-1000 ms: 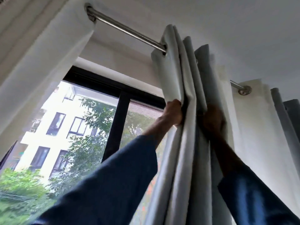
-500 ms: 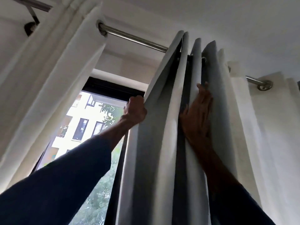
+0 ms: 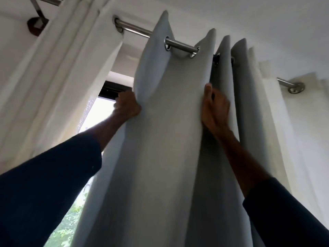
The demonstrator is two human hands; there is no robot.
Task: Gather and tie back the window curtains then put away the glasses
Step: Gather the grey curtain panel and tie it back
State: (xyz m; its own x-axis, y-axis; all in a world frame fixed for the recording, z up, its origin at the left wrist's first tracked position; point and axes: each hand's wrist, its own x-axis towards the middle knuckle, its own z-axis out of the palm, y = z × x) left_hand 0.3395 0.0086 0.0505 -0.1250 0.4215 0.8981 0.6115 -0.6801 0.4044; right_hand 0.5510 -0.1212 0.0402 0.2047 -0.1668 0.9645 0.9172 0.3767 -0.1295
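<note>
Ceiling and a steel curtain rod (image 3: pixel 179 44) fill the top of my view, bright window (image 3: pixel 99 111) showing through a narrow gap low left. Grey eyelet curtain (image 3: pixel 169 139) hangs centre on the rod, one wide flat panel spread between my two hands, tighter folds stacked just right of it. White curtain (image 3: pixel 58 82) hangs at far left, another white panel (image 3: pixel 292 132) far right.

Left hand (image 3: pixel 127 106) is fisted on the grey curtain's left edge, fingers closed around the fabric. Right hand (image 3: pixel 214 108) pinches the fold at the panel's right side, thumb up front, fingers (image 3: pixel 220 106) curled into the pleat, cloth clamped. Both sleeves dark blue, arms reaching up high.

Progress, my read: early. Grey curtain is partly bunched on its right side only; the wide panel between my hands is not yet folded in. No tie-back visible, nothing tied. Left white curtain looks loosely bunched, also untied as far as I can see. Glasses not in view at all, so that part seems untouched. Left to do: finish gathering, tie both sides, then glasses.
</note>
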